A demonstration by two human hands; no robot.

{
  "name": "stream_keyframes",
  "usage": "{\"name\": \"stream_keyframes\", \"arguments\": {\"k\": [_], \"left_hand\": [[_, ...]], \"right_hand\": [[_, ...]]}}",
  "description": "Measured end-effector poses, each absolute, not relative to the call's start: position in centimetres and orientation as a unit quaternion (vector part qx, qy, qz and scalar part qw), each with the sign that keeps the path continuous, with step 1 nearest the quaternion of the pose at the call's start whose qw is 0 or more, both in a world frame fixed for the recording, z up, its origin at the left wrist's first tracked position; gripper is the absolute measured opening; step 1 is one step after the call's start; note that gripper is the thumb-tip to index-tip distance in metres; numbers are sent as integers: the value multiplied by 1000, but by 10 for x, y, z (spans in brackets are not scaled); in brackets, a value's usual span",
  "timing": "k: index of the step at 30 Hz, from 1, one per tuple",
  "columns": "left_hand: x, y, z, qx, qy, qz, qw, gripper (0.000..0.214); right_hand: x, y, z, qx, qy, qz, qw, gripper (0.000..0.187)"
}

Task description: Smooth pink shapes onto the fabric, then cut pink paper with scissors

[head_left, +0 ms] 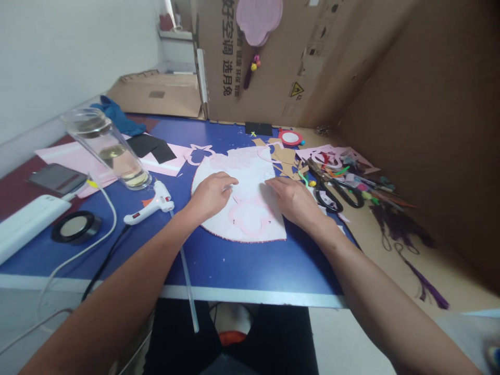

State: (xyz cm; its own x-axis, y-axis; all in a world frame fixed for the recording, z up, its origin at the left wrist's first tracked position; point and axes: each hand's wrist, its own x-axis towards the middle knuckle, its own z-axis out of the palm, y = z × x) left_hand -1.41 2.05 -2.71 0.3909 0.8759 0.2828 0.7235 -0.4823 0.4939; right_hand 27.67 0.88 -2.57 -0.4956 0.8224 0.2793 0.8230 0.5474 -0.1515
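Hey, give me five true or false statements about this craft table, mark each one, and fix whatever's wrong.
1. The left hand is at the white sheet. True.
2. The right hand holds the glue gun. False: the glue gun lies on the blue tabletop, left of the sheet.
3. The clear cup is empty. False: it contains some liquid.
4. Black-handled scissors lie to the right of the sheet. True.
5. On the cardboard panel, the pink shape is below the beaded tassel. False: it is above it.
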Motion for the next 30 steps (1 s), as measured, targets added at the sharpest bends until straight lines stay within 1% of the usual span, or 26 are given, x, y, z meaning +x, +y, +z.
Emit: {"name": "stream_keyframes", "arguments": {"k": [3, 9, 13, 17, 22, 26, 30], "left_hand": [[-13, 21, -29, 820, 481, 264, 161, 38], [-13, 20, -31, 822, 488, 251, 153, 41], [-12, 19, -30, 819, 485, 261, 161, 41], [-9, 19, -27, 791, 493, 293, 212, 43], [-6, 18, -26, 745, 487, 352, 291, 53], [-4, 17, -26, 748, 463, 359, 312, 54], [-3, 16, -25, 753, 461, 354, 308, 53]], "right_hand": [[277, 8, -25, -474, -864, -1, 170, 39], [279, 9, -26, -461, -870, -5, 175, 39], [279, 9, -25, -435, -881, 10, 186, 34], [277, 6, -23, -423, -888, 9, 178, 31], [274, 4, -19, -421, -891, 0, 168, 32], [271, 2, -17, -416, -895, -2, 161, 30], [269, -1, -17, -418, -895, 1, 157, 29]]}}
